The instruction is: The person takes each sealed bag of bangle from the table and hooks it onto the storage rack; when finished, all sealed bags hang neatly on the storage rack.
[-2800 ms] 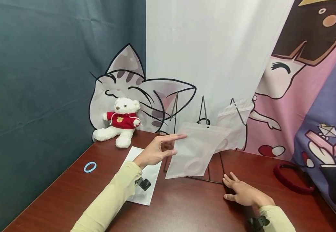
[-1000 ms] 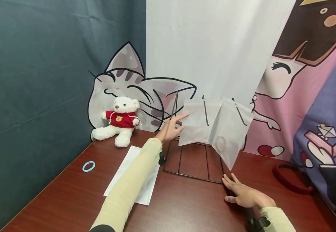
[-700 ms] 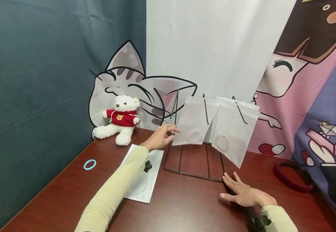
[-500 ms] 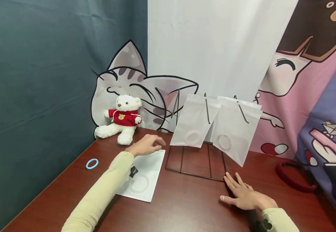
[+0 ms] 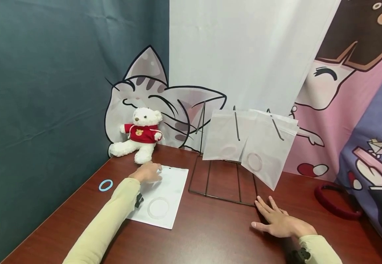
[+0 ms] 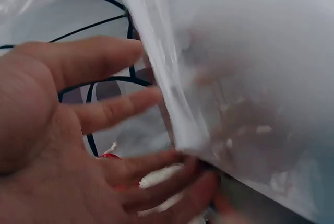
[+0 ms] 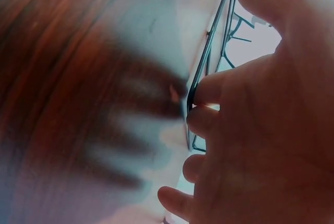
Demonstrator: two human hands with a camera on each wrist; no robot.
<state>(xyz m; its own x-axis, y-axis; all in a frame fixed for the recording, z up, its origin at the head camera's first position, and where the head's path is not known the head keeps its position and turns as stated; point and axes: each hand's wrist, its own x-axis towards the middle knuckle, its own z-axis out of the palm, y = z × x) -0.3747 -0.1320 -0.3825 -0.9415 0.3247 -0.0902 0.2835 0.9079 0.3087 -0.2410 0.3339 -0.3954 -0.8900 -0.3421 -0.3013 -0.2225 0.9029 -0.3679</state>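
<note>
My left hand (image 5: 149,172) is at the upper left edge of a white translucent zip bag (image 5: 174,192) lying on the table, with a round outline showing through its lower part. In the left wrist view the thumb and fingers are spread loosely by the bag's edge (image 6: 175,93); whether they touch it is unclear. The fingertips of my right hand (image 5: 278,222) rest at the front right corner of a black wire rack (image 5: 222,199), fingers extended. One frosted bag (image 5: 224,135) hangs on the rack's middle hook, another (image 5: 270,146) on the right hook.
A white teddy bear (image 5: 143,134) in a red top sits at the back left. Near the table's left edge lies a blue ring (image 5: 105,185). A dark red headband (image 5: 336,207) is at the far right, and printed curtains stand behind the table.
A bag that was in front of the rack at my left hand now hangs on the middle hook. That hand has left it and moved down-left to the flat bag. The right hand stayed put.
</note>
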